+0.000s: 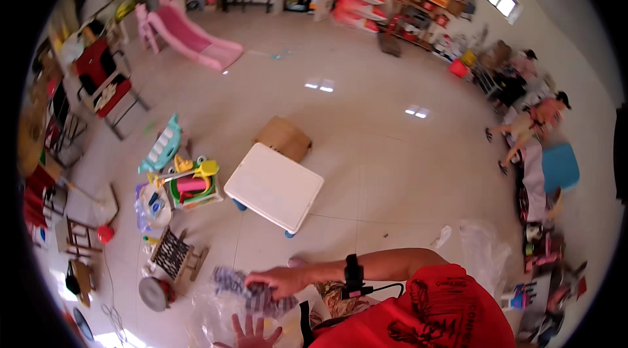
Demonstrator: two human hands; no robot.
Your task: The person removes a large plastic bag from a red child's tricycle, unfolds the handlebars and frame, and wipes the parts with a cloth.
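My right hand (280, 280) is closed on a grey-and-white checked cloth (229, 281), which hangs and spreads to both sides of the fingers. A dark band with a cable sits on my right wrist. Just below, at the bottom edge, my left hand (250, 333) has its fingers spread and holds nothing that I can see. A clear plastic bag (208, 314) lies around and under the cloth, beside the left hand. The cloth's exact kind cannot be made out.
Ahead stand a white-topped small table (275, 184) and a cardboard box (284, 137). To the left are a low woven stool (173, 253), toys (191, 184), a red chair (108, 83) and a pink slide (190, 37). Another clear bag (484, 250) lies right; two people sit along the right wall.
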